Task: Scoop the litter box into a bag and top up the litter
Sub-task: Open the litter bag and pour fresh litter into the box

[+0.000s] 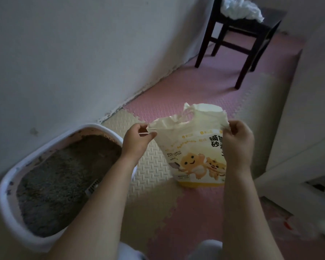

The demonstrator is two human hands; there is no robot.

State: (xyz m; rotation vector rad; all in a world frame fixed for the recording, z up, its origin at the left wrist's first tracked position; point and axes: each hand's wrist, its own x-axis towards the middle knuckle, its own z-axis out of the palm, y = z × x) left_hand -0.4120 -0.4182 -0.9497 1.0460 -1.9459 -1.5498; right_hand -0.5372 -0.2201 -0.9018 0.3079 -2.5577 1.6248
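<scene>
Item: litter bag point(195, 156), cream and yellow with a cartoon print, standing upright on the foam mat point(154, 171), its base below and between my two hands. Held by: left hand point(137, 136), thumb and fingers pinching the top left corner; right hand point(236, 136), fingers curled round the top right corner; both are closed on the plastic, with the top edge stretched between them. Mouth: crumpled, with a handle cut-out just beyond my hands; I cannot tell whether it is sealed or already open. Destination: litter box point(7, 203), white-rimmed, to the left of and below my left forearm, holding uneven grey litter point(60, 177); a small pale piece with a barcode point(92, 187) lies on the litter beside that forearm. Hazards, as I judge them: one, a sharp pull outward at the corners may split the film down the side and dump granules onto the mat. Two, thin corner pinches are a poor hold for a full bag, so a lift from here may slip or stretch the plastic. Three, bare mat lies between bag and box, so tilting before the mouth clears the rim spills short. Four, a fast pour would bury the barcoded piece. Five, my left forearm crosses the box's near end and could knock the rim in the swing.
</scene>
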